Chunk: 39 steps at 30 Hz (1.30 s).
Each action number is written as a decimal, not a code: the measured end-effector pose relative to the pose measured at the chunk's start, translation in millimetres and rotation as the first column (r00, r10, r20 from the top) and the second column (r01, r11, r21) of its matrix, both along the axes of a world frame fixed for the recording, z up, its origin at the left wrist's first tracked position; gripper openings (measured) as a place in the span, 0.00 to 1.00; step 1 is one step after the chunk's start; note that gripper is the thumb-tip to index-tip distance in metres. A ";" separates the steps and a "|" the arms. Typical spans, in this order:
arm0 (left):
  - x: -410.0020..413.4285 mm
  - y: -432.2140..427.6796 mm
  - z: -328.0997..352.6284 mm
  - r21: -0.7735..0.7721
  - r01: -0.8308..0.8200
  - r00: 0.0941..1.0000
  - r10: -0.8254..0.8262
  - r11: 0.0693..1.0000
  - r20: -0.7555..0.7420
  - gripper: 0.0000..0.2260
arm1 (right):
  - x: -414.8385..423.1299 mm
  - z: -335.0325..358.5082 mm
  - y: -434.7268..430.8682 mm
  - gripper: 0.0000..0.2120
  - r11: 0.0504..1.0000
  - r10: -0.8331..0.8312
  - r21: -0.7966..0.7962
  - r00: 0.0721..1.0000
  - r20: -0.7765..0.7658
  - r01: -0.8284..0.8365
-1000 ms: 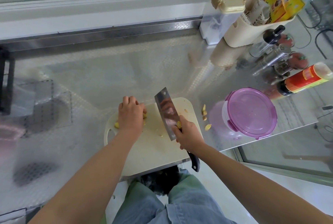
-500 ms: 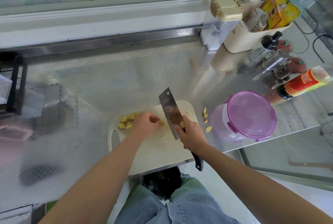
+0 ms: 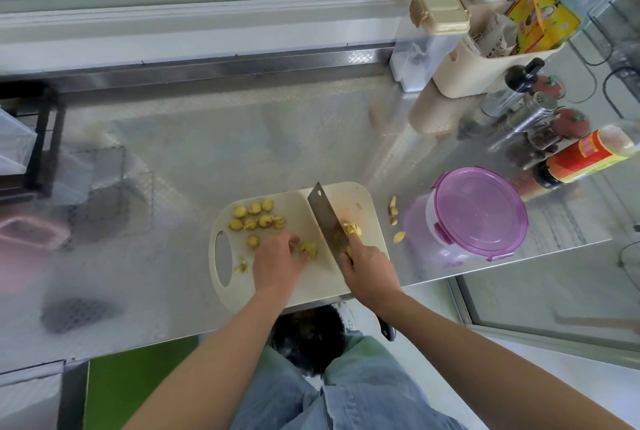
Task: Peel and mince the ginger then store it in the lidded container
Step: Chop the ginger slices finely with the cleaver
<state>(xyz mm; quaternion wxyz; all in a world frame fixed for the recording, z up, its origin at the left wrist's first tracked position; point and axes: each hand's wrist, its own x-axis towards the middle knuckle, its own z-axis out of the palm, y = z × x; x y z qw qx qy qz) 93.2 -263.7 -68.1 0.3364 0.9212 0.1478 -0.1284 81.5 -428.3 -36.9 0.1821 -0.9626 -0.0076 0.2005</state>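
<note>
- A pale, rounded-corner plastic cutting board (image 3: 298,286) with an oval handle slot lies at the near edge of the shiny, embossed steel table (image 3: 214,152).
- The right hand (image 3: 369,268) is clenched around the handle of a rectangular steel cleaver (image 3: 325,221); the flat grey blade stands on edge across the board, with yellow ginger bits (image 3: 351,229) stuck to its right face.
- The left hand (image 3: 278,261) rests knuckles-up on the board just left of the blade, its fingers curled onto a small clump of cut ginger (image 3: 309,248); whether they pinch it or only press it, I cannot tell.
- Round yellow ginger slices (image 3: 254,216) lie scattered on the far left part of the board, apart from both hands.
- A few thin ginger scraps (image 3: 394,218) sit on the bare table, between the board and the container.
- The round, translucent purple lidded plastic container (image 3: 479,213) with clip latches stands right of the board, lid on.
</note>
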 end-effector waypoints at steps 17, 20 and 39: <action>-15.2 -10.1 -2.4 0.226 0.146 0.980 -0.173 0.963 0.102 0.11 | -15.1 1.0 1.5 0.09 0.999 0.024 0.047 1.000 -0.017 -0.023; -16.6 -7.7 -1.0 0.225 0.130 0.979 -0.162 0.966 0.127 0.15 | -17.4 3.0 0.6 0.09 0.998 0.020 0.061 1.000 -0.018 -0.019; -9.7 -12.1 -3.7 0.264 0.221 0.964 -0.251 0.939 0.086 0.12 | -14.1 3.9 -4.8 0.07 0.997 0.000 0.080 0.999 -0.040 0.003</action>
